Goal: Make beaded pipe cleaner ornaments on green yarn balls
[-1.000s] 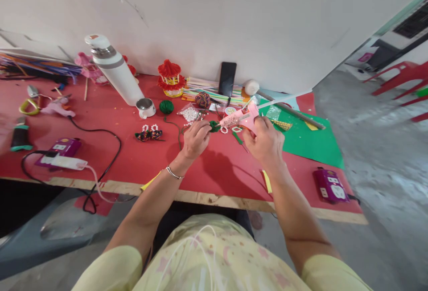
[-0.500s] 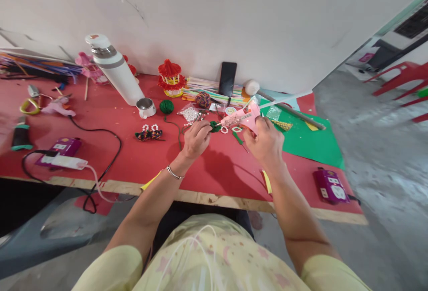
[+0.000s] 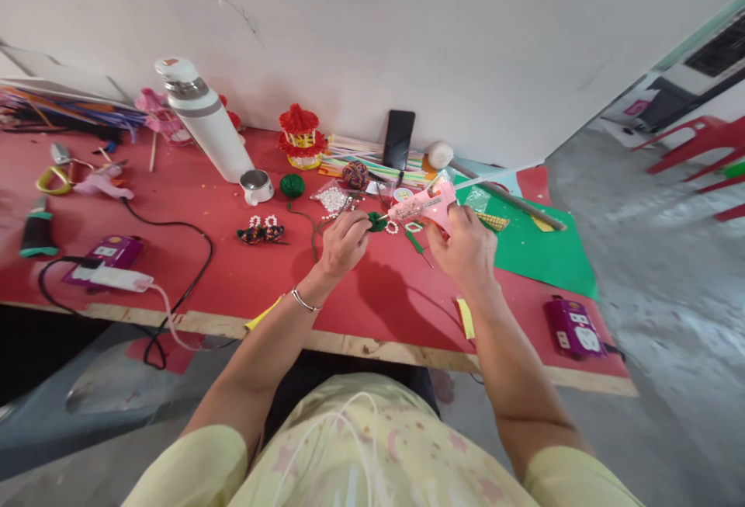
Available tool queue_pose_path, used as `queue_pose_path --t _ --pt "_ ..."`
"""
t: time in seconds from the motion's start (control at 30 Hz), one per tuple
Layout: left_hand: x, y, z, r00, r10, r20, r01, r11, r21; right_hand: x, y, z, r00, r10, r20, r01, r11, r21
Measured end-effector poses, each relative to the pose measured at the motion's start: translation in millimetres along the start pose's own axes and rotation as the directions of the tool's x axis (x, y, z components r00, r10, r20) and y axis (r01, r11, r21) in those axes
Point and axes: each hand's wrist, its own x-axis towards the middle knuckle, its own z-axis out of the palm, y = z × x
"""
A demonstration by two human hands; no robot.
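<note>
As the left hand [image 3: 344,244] pinches a green piece [image 3: 378,222], seemingly yarn, right hand [image 3: 467,245] grasping pink glue gun [image 3: 436,204]

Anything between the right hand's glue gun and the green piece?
Nothing visible. The right hand holds the glue gun, its tip right by the green piece in the left hand. Whether they touch is too small to tell.
</note>
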Motion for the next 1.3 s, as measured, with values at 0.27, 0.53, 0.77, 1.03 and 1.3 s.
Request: queue_pose_path --t 0.27,0.53,0.77,1.03,1.3 --pt "-0.3 -0.4 0.5 1.000 0.011 -0.021 -0.012 0.999 -0.037 1.7 -0.6 -1.1 0.999 -0.018 0.036 0.017 1.000 0.003" --pt "-2.1 -1.7 0.8 1.000 -0.015 0.018 0.016 0.999 -0.038 2.4 0.5 -1.8 0.999 -0.034 0.030 0.034 0.999 -0.008" --pt "-2.0 -1.0 1.0 1.000 -0.017 0.023 0.017 1.000 -0.017 2.1 0.0 -2.0 0.999 -0.027 0.047 0.027 1.000 0.000" --pt "-2.7 -1.9 1.5 1.000 -0.010 0.017 0.011 0.999 -0.052 1.6 -0.3 -1.8 0.998 -0.023 0.053 0.023 1.000 -0.006" --pt "-4.5 -3.1 2.1 0.998 -0.032 0.060 0.033 0.999 -0.004 1.4 -0.7 -2.1 0.999 -0.017 0.051 0.017 1.000 0.003"
